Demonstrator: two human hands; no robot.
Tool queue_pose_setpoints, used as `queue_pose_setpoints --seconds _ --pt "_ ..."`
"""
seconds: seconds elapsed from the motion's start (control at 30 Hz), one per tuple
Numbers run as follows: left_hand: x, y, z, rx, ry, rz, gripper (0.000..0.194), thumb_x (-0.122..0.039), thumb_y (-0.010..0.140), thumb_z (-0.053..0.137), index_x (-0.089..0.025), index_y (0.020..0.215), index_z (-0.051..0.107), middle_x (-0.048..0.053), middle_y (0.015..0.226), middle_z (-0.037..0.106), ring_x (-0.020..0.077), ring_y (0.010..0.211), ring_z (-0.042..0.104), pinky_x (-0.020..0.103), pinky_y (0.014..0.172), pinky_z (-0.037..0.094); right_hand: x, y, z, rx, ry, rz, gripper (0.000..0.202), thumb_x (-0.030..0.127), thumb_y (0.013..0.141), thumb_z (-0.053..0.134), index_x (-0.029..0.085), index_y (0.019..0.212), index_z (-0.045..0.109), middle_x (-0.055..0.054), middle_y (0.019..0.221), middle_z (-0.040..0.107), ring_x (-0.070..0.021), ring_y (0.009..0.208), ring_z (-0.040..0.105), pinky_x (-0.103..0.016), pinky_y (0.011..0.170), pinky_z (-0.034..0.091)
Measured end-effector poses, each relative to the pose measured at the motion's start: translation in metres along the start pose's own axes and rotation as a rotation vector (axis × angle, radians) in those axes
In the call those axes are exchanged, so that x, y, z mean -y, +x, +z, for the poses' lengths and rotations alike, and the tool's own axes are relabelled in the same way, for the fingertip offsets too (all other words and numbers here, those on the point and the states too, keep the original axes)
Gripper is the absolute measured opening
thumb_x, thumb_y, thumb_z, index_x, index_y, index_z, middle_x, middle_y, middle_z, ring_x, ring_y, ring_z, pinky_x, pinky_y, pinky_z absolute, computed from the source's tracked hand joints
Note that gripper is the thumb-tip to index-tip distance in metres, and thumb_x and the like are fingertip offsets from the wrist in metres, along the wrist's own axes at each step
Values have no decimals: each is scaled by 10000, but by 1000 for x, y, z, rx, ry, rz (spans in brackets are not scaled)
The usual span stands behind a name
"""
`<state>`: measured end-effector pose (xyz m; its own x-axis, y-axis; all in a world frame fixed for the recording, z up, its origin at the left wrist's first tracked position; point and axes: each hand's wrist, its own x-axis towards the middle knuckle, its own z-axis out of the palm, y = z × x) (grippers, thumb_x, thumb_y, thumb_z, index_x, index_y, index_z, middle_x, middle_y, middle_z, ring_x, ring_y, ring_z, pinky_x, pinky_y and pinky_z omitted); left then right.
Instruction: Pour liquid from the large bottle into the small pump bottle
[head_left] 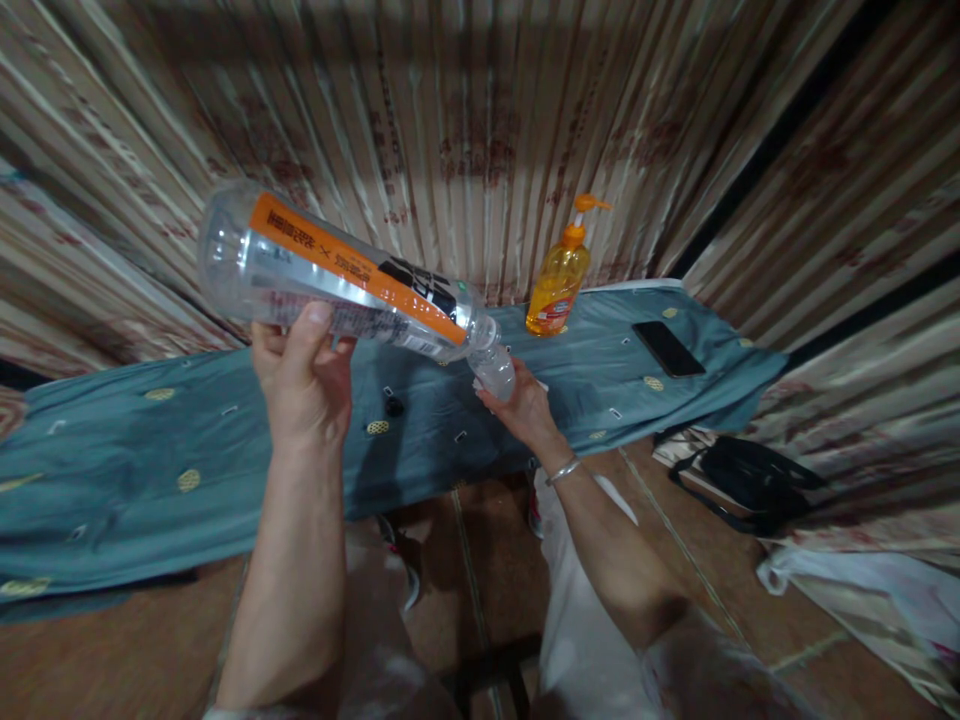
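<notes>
A large clear bottle [330,270] with an orange and black label lies tilted in the air, its neck lower and pointing right. My left hand [307,375] grips it from below near its base. At its mouth is a small clear bottle [495,372], held by my right hand [521,402] with the fingers wrapped round it. The two mouths meet or nearly touch; the exact contact is too small to tell. Whether liquid is passing between them cannot be made out.
A teal patterned cloth [300,440] covers the long narrow table. On it stand an orange pump bottle [556,285], a black phone [667,348] and a small dark cap [394,405]. A black bag [750,480] rests at the lower right, near a white plastic bag [847,580]. Curtains hang behind.
</notes>
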<state>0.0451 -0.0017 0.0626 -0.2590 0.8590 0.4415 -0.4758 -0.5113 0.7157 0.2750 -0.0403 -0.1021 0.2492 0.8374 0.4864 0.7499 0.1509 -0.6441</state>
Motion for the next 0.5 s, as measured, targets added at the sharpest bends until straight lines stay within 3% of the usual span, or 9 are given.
queue_pose_setpoints --seconds 0.3,0.5 --pt "-5 1 8 -29 -58 -22 573 -294 396 1013 -244 827 638 -54 817 688 158 769 661 268 650 516 1 1 0 19 20 4 699 421 799 839 114 1366 569 -223 1232 749 -364 1148 733 -525 994 590" --pt "-4 2 7 32 -33 13 528 -303 491 993 -248 884 646 -49 824 686 162 778 664 264 631 477 -2 0 2 -2 29 -19 687 432 801 843 135 1357 572 -209 1223 757 -357 1137 739 -532 984 594"
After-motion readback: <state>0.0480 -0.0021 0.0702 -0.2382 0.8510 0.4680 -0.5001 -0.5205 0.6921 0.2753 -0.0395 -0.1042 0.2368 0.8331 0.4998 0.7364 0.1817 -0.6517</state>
